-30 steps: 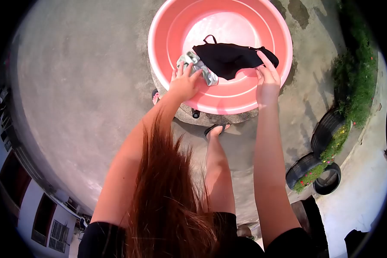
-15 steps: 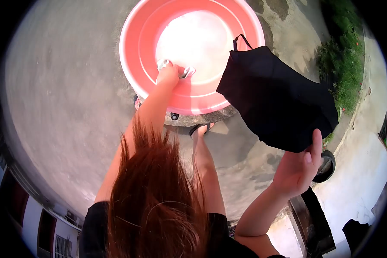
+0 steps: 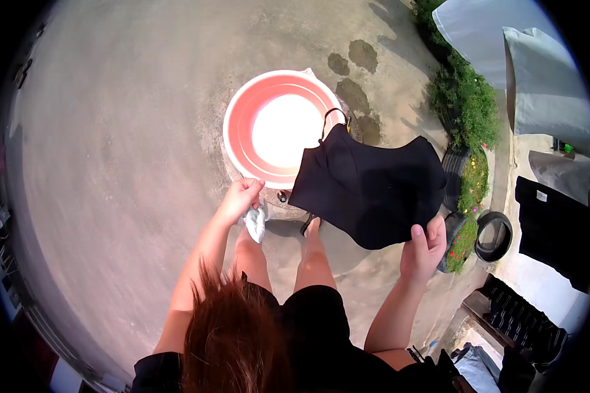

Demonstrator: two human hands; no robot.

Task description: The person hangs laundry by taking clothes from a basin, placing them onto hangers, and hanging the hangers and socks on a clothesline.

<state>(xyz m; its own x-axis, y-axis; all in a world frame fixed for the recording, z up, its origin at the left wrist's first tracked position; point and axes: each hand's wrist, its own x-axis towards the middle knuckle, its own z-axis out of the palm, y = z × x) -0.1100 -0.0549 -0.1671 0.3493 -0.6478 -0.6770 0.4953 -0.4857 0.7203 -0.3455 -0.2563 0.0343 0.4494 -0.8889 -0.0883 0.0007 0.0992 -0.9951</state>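
Observation:
My right hand [image 3: 423, 245] grips the lower edge of a black camisole [image 3: 373, 187], with thumb and bent fingers closed on the fabric. The camisole is spread out to the left of that hand, and its thin strap overlaps the right side of a round pink tub [image 3: 240, 124]. A small, crumpled white cloth [image 3: 256, 228] hangs from my closed left hand [image 3: 244, 195], just outside the tub's near rim. What kind of cloth it is does not show. Glare washes out the bottom of the tub.
Dark wet patches [image 3: 353, 95] mark the concrete right of the tub. Flowers grow in tyre planters [image 3: 453, 180] on the right, beside a loose tyre [image 3: 493, 236]. White sheets [image 3: 544, 85] and dark garments [image 3: 554, 229] hang at the far right. My feet stand near the tub.
My left hand has come out of the tub toward me with the white cloth. The view has shifted back, showing more ground and the hanging laundry. The camisole remains in my right hand.

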